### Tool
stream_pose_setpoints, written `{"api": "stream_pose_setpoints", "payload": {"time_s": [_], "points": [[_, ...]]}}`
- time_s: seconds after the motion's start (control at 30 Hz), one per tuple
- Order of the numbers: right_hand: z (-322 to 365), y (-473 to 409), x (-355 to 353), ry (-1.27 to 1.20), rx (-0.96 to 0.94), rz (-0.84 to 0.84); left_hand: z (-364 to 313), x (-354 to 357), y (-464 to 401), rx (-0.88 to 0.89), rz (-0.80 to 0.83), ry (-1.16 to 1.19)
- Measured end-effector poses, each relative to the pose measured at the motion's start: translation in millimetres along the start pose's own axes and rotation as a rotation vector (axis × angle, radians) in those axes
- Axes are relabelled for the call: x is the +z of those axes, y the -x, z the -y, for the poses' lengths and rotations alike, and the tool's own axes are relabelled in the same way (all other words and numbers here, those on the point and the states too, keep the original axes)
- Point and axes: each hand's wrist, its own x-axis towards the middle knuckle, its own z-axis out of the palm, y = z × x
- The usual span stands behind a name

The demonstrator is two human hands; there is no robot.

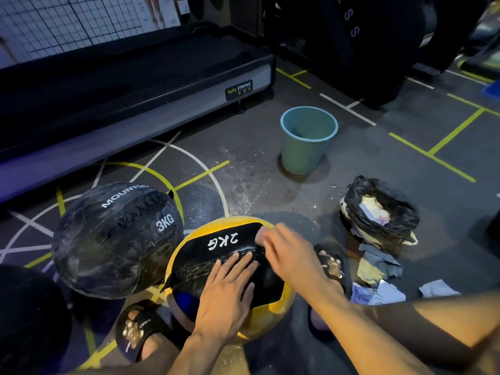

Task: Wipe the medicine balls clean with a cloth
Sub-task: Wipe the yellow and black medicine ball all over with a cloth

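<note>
A yellow and black medicine ball (pixel 216 239) marked 2KG sits on the floor between my two sandalled feet. My left hand (pixel 227 290) lies flat on its black panel with the fingers straight, holding it steady. My right hand (pixel 289 253) is on the ball's upper right side, blurred with motion. It grips a dark crumpled cloth (pixel 261 255), mostly hidden under the palm. Touching the yellow ball on its left is a black medicine ball (pixel 113 239) marked 3KG, with a streaked surface.
A teal bucket (pixel 308 155) holding some water stands ahead, with splashes on the floor around it. A black bag (pixel 378 212) of waste paper and loose paper scraps (pixel 384 290) lie to the right. A treadmill base (pixel 135 85) runs along the left.
</note>
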Motion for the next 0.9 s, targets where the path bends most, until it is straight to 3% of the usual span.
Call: {"api": "stream_pose_setpoints", "payload": {"time_s": [0.07,0.13,0.2,0.3,0.37,0.43,0.57,0.6,0.73,0.8,0.9], "points": [[-16,11,21,0.15,0.019,0.163,1,1,-1,0.009,-0.007,-0.018],[-40,21,27,0.187,0.174,0.254,0,1,1,0.007,-0.013,-0.024],[-62,31,27,0.084,0.442,0.198,2,2,2,-0.005,-0.019,-0.027],[-71,32,17,-0.178,0.757,-0.1,4,2,1,-0.018,-0.036,-0.009],[-59,22,8,-0.251,0.711,-0.255,3,2,0,-0.014,-0.048,-0.004],[-34,10,-1,-0.302,0.546,-0.299,2,3,2,-0.005,-0.051,-0.003],[-9,14,20,-0.04,0.105,-0.001,4,2,1,-0.021,-0.04,-0.004],[-21,22,31,0.049,0.088,0.078,4,2,1,-0.019,-0.039,-0.006],[-61,27,23,-0.016,0.477,0.151,3,2,4,-0.022,-0.051,0.001],[-67,18,14,-0.056,0.468,0.08,4,3,4,-0.023,-0.05,0.022],[-40,-10,4,-0.16,0.257,-0.116,4,6,5,-0.018,-0.051,0.011]]}}
